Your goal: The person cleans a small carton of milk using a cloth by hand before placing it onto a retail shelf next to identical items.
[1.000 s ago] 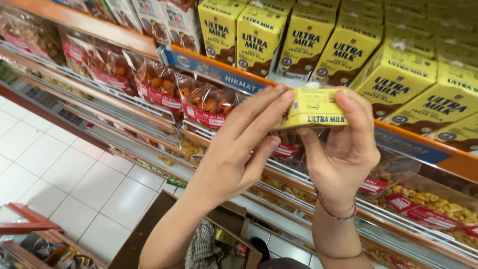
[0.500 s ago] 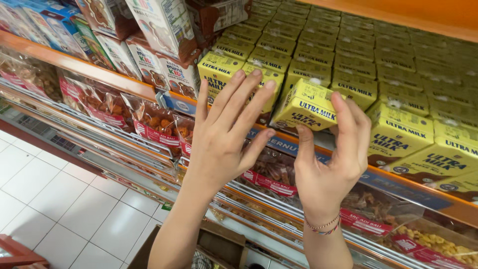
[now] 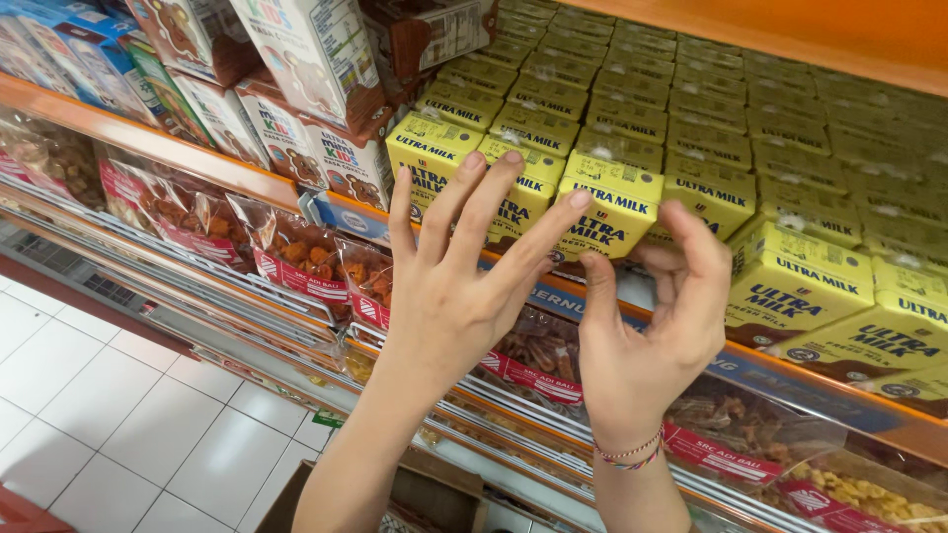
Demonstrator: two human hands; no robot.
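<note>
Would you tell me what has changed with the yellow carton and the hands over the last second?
The yellow carton has gone from held out in front of the shelf to standing in the front row among the others. The left hand has opened and its fingertips only rest on it; the right hand has loosened below it. The snack packets on the lower shelf are unchanged.
</note>
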